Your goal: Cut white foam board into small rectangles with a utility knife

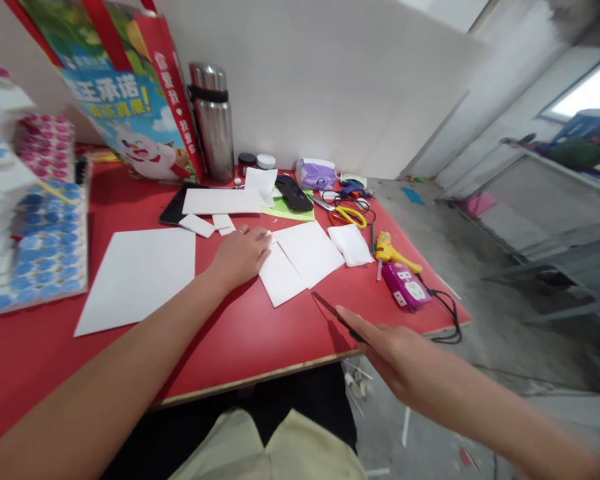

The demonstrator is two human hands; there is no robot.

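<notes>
Watching the head feed, clock centred on the two white pieces. The narrow white piece point(284, 280) and the wider white piece point(313, 252) lie side by side mid-dial on the red table point(215, 360), a thin seam between them.

Left hand point(243, 255) at 9, fingers close together, tips on the pieces' far-left end near the seam. Can't tell how hard it presses. Right hand point(387, 347) between 4 and 5, closed round a knife-like tool point(329, 307); dark blade aims at 10, tip just beside the near corner at 5. Looks lifted; can't confirm whether it touches the table.

Risks, my read:
- Blade line runs roughly toward the left fingers. A slip along the seam could reach them.
- Only one end is held, so the near end could swing if the blade drags.
- No mat visible under the pieces; a deep stroke could score the red top.
- Power socket point(407, 287) between 3 and 4, cable point(450, 317) looping at the table edge by the right forearm. A wide elbow could snag it and pull the socket.
- Glue gun point(394, 252) at 3. Can't tell if hot; a careless reach could burn.
</notes>
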